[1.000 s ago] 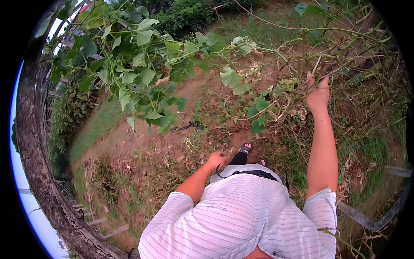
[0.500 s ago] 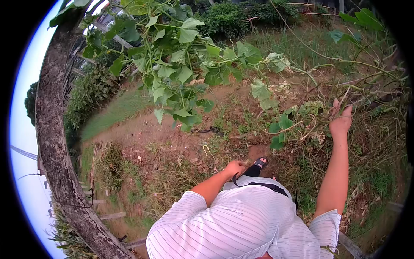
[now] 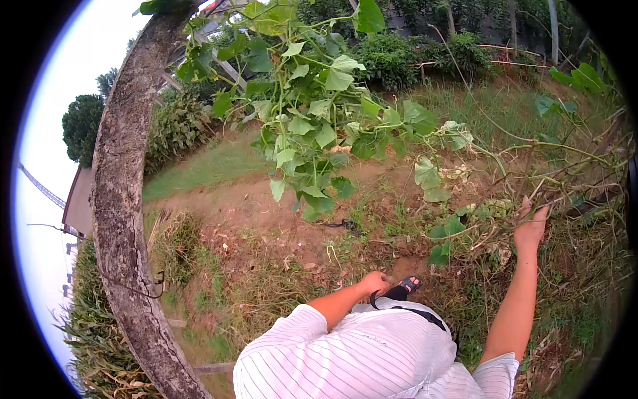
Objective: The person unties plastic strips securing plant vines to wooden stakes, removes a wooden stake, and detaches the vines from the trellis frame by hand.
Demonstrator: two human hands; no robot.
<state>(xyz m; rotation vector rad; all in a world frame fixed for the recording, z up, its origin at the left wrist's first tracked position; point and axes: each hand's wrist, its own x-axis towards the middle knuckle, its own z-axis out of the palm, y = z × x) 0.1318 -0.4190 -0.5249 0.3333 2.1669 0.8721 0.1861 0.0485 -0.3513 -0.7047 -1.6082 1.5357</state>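
Observation:
My right hand [image 3: 530, 233] reaches out at the right, its fingers closed among thin vine stems [image 3: 548, 181]. The fingertips are partly lost in the tangle. My left hand [image 3: 374, 284] is held low in front of my waist with curled fingers; anything inside them is hidden. A black strap [image 3: 374, 302] hangs by the left wrist. Yellowing leaves [image 3: 426, 174] and a few green leaves [image 3: 446, 241] are on the vine left of my right hand. Higher up hangs a thick clump of broad green leaves [image 3: 312, 126], apart from both hands.
A rough, curved post [image 3: 123, 193] stands close on the left. Below lies reddish soil [image 3: 246, 206] with weeds and dry stalks. My sandalled foot [image 3: 411, 284] shows beyond my waist. Bushes [image 3: 389, 60] and thin poles [image 3: 554, 33] are at the back.
My view has turned, so the scene sits further right and lower. My right hand stays at the vine stems and my left hand stays low near my waist.

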